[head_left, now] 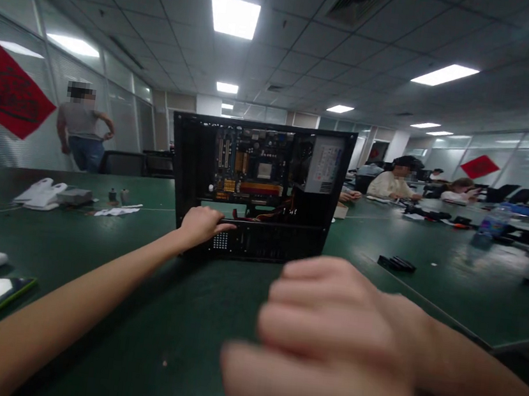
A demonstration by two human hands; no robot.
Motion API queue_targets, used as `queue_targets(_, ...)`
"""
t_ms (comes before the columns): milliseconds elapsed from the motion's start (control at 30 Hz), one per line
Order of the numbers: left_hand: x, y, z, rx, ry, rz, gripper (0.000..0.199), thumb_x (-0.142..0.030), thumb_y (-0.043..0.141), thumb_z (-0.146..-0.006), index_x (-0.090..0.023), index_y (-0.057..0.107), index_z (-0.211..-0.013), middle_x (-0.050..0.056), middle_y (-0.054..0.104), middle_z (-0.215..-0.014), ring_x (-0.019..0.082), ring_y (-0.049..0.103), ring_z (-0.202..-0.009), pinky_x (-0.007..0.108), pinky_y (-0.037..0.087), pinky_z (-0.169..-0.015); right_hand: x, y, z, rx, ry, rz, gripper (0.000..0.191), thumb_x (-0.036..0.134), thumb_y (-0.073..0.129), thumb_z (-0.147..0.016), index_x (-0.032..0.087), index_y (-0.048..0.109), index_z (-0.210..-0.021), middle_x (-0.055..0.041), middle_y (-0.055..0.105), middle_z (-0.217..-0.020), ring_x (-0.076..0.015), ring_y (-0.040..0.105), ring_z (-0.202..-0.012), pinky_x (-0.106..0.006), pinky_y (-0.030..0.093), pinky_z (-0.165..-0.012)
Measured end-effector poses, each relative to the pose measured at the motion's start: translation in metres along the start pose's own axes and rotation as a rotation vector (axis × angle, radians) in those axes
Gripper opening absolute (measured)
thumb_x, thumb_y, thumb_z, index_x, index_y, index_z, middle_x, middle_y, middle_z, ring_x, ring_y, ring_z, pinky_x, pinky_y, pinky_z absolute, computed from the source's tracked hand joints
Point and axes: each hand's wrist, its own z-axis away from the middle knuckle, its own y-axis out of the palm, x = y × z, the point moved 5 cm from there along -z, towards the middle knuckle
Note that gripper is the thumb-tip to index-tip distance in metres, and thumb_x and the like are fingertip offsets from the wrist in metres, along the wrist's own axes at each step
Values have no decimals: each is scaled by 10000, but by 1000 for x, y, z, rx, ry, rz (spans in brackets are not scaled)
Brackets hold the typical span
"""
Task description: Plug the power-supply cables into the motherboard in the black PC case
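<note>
Closest to the head camera, a blurred right hand [329, 334] fills the lower right of the frame, fingers curled, though I can't tell whether they close on anything. Mid-frame, a computer case [268, 242] stands upright on the green table [131, 342], its open side turned towards the person, leaving the motherboard [248, 173] and power supply [322, 165] exposed. Left of centre, the left hand [201, 224] grips its lower crossbar, apparently to steady it.

Passable lane over green tabletop [156, 332], lower centre of frame; centre blocked by upright computer case [264, 240] and left hand [201, 223], lower right by right hand [329, 334].
</note>
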Motion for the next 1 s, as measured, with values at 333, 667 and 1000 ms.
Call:
queue_targets(333, 3, -13, 18, 51, 6, -33, 663, -663, 376, -1051, -175, 824, -1078, 195, 799, -979, 391, 765, -958, 404, 537, -758, -147, 175, -60, 481, 415, -338, 290, 333, 568, -1059, 155, 756, -1189, -130, 783, -1187, -233, 729, -1056, -279, 463, -801)
queue_targets(667, 11, -23, 37, 111, -9, -51, 601, -595, 371, -1063, -212, 781, -1276, 188, 801, -1049, 394, 763, -996, 439, 558, -805, -134, 229, -111, 892, 349, -391, 461, 434, 569, -1045, 44, 793, -1146, -217, 785, -1174, -264, 757, -957, -301, 525, -749)
queue_targets(1000, 28, -103, 12, 80, 45, 547, 874, -745, 640, -843, -142, 487, -1457, 198, 761, -1217, 355, 754, -1052, 389, 599, -820, -191, 153, -96, 356, 471, -887, 392, 478, 674, -957, 110, 732, -1081, 12, 668, -727, -120, 573, -616, -233, 421, -567)
